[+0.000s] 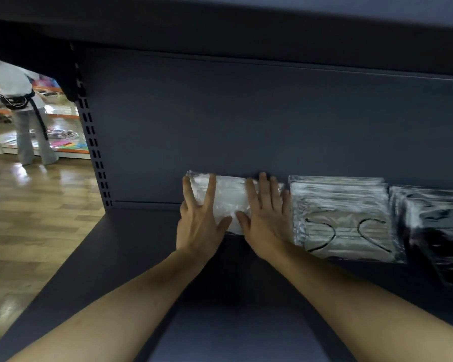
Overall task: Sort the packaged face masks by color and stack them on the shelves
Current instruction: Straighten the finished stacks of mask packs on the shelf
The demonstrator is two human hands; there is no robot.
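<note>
A stack of white packaged masks [229, 195] lies on the dark shelf [131, 244] against the back panel. My left hand [200, 223] rests flat on its left part with fingers spread straight. On the stack's right part my right hand [266, 218] presses down, fingers straight and reaching the back panel. To the right sits a stack of grey masks with black ear loops [343, 220]. Farther right, a stack of black masks [437, 231] reaches the frame's edge.
The shelf above [246, 27] hangs low over the stacks. A slotted upright [92, 142] marks the shelf's left end. Beyond it lies a wooden floor [24, 218], where a person [26, 113] stands at other store shelves.
</note>
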